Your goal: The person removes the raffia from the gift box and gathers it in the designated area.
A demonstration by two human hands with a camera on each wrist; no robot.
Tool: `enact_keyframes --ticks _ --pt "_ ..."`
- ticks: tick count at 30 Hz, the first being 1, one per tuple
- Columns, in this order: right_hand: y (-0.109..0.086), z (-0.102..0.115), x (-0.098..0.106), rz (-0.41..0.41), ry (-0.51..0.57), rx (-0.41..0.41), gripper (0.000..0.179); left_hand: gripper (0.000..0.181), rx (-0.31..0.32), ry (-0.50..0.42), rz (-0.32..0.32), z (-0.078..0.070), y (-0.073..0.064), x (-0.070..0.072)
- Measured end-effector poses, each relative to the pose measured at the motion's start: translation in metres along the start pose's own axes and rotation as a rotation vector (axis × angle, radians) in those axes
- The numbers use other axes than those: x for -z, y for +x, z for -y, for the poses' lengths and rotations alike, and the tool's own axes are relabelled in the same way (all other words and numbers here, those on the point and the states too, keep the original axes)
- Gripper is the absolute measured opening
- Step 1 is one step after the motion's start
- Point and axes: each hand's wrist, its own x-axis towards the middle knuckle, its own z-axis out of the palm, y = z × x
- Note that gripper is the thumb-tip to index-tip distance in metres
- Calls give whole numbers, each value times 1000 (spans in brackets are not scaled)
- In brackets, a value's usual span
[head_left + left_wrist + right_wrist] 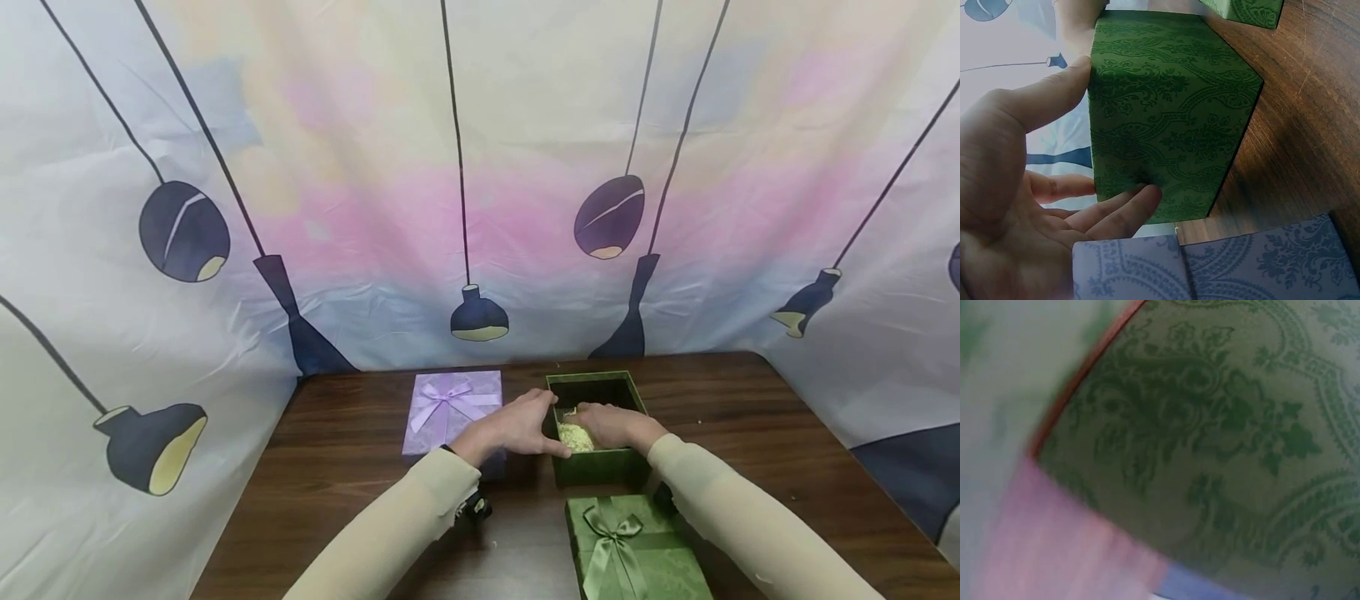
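Left hand braces my square, damask-printed green box, fingers straight against its wall; right hand presses pale shredded filler inside, grip unclear.

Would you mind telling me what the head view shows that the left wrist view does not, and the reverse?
Only the head view shows the right hand in the pale shredded filling inside the open green box, plus the green bowed lid. Only the left wrist view shows the left hand with fingers against the box's patterned side. Both show the box, the left hand and the purple box.
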Motion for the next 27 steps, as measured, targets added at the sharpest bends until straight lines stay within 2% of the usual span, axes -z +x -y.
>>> enact_keyframes --ticks 9,13,18,24,27 --pt "2 -6 1 32 110 45 47 87 12 -26 -3 -1 -1 1" --pt "2 -7 1 16 128 63 51 88 21 -44 -2 -1 -2 1" --pt "0 -6 3 -17 195 128 41 90 21 -34 -19 0 0 0" --pt "-3 -9 5 -33 270 147 30 90 4 -35 -24 -1 1 2" --pt "-3 -10 4 -43 269 157 29 90 6 -27 -19 -1 1 2"
